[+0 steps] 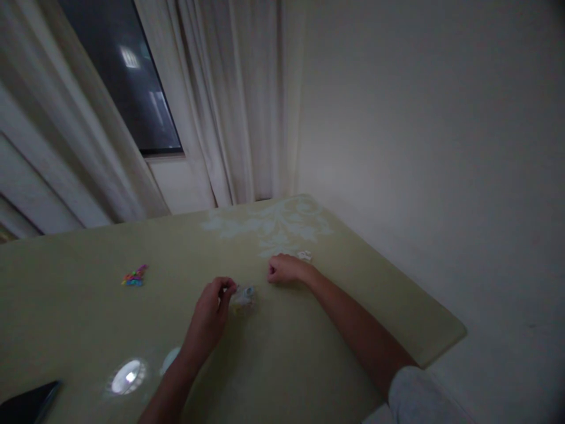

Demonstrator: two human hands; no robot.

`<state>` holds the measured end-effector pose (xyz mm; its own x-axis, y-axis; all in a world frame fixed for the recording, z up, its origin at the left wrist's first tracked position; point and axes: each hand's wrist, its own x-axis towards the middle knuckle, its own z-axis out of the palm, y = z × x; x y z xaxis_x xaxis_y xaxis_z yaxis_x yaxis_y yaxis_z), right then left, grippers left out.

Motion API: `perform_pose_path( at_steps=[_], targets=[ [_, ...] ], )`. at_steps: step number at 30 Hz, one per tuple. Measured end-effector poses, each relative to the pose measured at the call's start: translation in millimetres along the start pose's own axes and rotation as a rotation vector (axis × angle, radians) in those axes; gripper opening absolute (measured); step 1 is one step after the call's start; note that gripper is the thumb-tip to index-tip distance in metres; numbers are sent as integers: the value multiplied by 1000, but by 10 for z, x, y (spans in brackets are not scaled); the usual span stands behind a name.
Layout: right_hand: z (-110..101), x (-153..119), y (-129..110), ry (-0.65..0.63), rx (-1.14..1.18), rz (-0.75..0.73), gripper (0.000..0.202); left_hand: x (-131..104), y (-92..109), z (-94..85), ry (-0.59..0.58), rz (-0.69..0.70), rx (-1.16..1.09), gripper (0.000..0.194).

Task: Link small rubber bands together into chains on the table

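My left hand (210,312) pinches the edge of a small clear plastic bag (245,296) between thumb and fingertips. Inside the bag are small pieces, a pale blue ring-like one among them; the rest are too blurred to name. To the right of the bag, my right hand (285,269) is closed in a loose fist just over the table. Whatever it may hold is hidden by the fingers. Several small white pieces (304,255) lie right behind that wrist.
The green table (309,365) has a white leaf pattern at its far corner. A pile of small colourful pieces (135,276) lies at left. A bright round glassy patch (128,377) shows near the left forearm, and a dark flat object (29,403) at the lower left. Curtains (247,106) hang behind.
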<state>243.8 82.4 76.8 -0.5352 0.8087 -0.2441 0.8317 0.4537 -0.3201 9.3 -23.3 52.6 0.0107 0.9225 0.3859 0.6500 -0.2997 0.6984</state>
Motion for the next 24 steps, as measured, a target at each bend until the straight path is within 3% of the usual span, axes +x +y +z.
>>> perform_pose_path(
  at_steps=[3,6,14,18,24],
  targets=[
    [12,5,23,1,8,1,15,36,-103,-70,46,-32,46,27],
    [15,4,37,0,11,-2,16,34,-168,-61,68,29,195,28],
    [-4,-18,18,4,17,-7,14,25,-158,-87,-191,374,571,26],
    [1,-10,36,-1,29,-18,14,24,-88,-125,-266,429,603,31],
    [15,7,56,3,31,-9,13,19,-87,-131,-275,396,522,34]
  ],
)
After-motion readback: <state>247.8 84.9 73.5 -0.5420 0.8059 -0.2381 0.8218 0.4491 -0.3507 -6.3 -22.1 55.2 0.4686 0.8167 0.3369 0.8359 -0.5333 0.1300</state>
